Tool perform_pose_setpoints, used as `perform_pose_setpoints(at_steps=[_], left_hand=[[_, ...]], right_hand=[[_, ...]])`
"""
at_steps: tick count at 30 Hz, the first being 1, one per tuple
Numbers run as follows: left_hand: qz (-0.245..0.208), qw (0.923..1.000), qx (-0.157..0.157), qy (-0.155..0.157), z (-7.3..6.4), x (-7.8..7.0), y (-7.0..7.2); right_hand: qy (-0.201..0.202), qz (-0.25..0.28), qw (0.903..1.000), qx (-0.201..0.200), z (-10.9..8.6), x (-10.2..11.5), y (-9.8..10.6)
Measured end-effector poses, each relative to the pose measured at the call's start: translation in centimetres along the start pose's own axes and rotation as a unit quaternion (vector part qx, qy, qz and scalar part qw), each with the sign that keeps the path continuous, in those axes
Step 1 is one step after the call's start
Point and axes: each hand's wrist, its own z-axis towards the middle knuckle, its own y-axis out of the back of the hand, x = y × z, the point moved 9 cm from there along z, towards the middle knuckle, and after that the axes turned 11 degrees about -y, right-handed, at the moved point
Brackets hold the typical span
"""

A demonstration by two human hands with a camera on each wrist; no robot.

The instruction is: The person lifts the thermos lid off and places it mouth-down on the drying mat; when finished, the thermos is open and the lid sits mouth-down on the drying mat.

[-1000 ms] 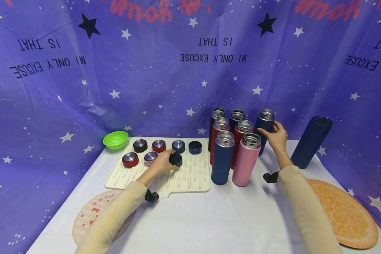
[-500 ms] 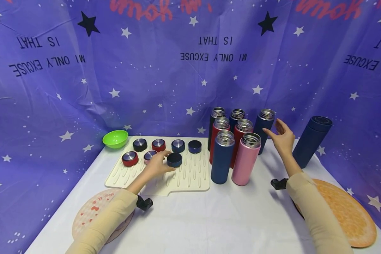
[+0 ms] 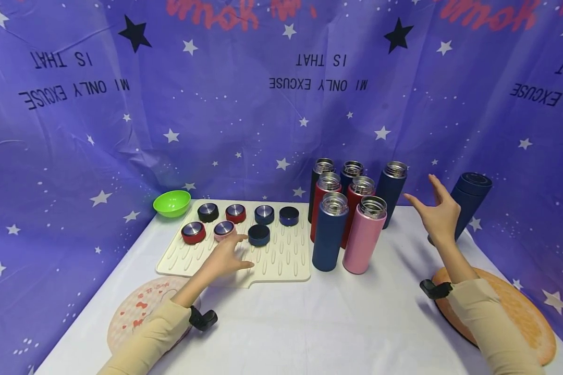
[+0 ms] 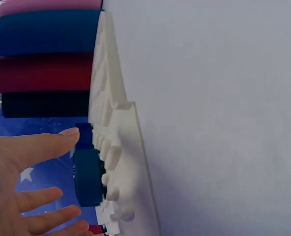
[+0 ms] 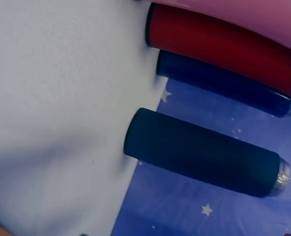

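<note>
My left hand (image 3: 225, 258) is spread above the cream draining mat (image 3: 281, 268), holding nothing. Just beyond its fingertips lies a dark blue lid (image 3: 259, 235), which the left wrist view shows apart from the thumb and fingers. A pink lid (image 3: 224, 229) is partly hidden behind that hand. My right hand (image 3: 436, 216) hovers with thumb and fingers apart, between an uncapped dark blue vacuum flask (image 3: 391, 190) and a capped dark blue flask (image 3: 470, 195), which it partly covers. In the right wrist view the uncapped flask (image 5: 199, 152) stands untouched.
More lids, red (image 3: 193, 232), black (image 3: 208, 212) and blue (image 3: 289, 215), sit on the mat. Uncapped flasks, including pink (image 3: 363, 239) and blue (image 3: 329, 237), cluster mid-table. A green bowl (image 3: 172, 203) stands far left. Round mats, pink (image 3: 136, 307) and orange (image 3: 521, 312), lie either side.
The left hand has released the dark blue lid and drawn back toward the near left. The right hand has let go of the uncapped dark blue flask and moved right.
</note>
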Motion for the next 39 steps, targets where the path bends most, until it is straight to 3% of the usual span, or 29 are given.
perform_pose_setpoints(at_steps=[11, 19, 32, 39], left_hand=[[0.007, 0.9995, -0.004, 0.030, -2.2, 1.0, 0.3], [0.016, 0.9989, -0.012, 0.043, -3.7, 2.3, 0.3], [0.023, 0.9984, 0.009, 0.051, -4.0, 2.8, -0.2], [0.017, 0.9983, 0.011, 0.055, -4.0, 2.8, -0.3]], right_hand=[[0.004, -0.022, 0.9993, -0.028, -0.9, 1.3, 5.4], [0.007, -0.005, 0.9979, -0.065, -0.8, 1.1, 8.4], [-0.067, 0.009, 0.9935, -0.091, -0.2, -2.7, 10.1], [-0.170, 0.002, 0.9814, -0.090, 0.8, -6.5, 10.3]])
